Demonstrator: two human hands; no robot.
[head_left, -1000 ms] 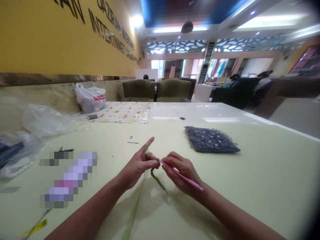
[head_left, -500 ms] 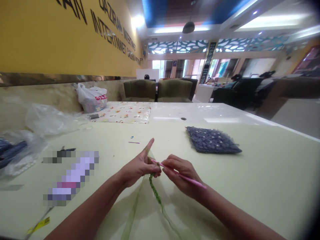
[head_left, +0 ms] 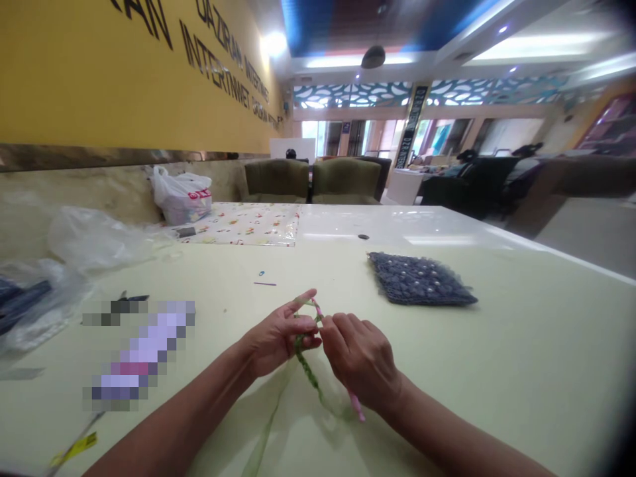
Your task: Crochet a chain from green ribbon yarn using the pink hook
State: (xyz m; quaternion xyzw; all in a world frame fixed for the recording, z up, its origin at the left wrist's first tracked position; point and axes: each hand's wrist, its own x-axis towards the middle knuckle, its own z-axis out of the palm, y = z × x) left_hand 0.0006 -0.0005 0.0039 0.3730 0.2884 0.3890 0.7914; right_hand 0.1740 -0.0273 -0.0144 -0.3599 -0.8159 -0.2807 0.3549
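Observation:
Near the middle of the table, my left hand (head_left: 281,334) pinches a green crocheted chain (head_left: 309,372), with green ribbon (head_left: 268,421) looped over its raised index finger and trailing toward the front edge. My right hand (head_left: 360,354) is closed round a pink crochet hook (head_left: 356,405). The hook's tip shows by my left index finger, at the ribbon; its handle end points down below my right palm. Both hands are almost touching. A dark blue crocheted piece with white beads (head_left: 422,278) lies flat to the right, beyond my right hand.
A blurred-out purple object (head_left: 149,348) and a dark item (head_left: 122,306) lie left. Clear plastic bags (head_left: 92,238) and a white carrier bag (head_left: 183,195) stand along the wall. Beyond my hands are a thin purple needle (head_left: 265,284) and a small blue clip (head_left: 261,273). People sit far back.
My right hand has turned, bringing the hook from a slanted to a steeper position, its tip higher. My left index finger has bent down toward the hook.

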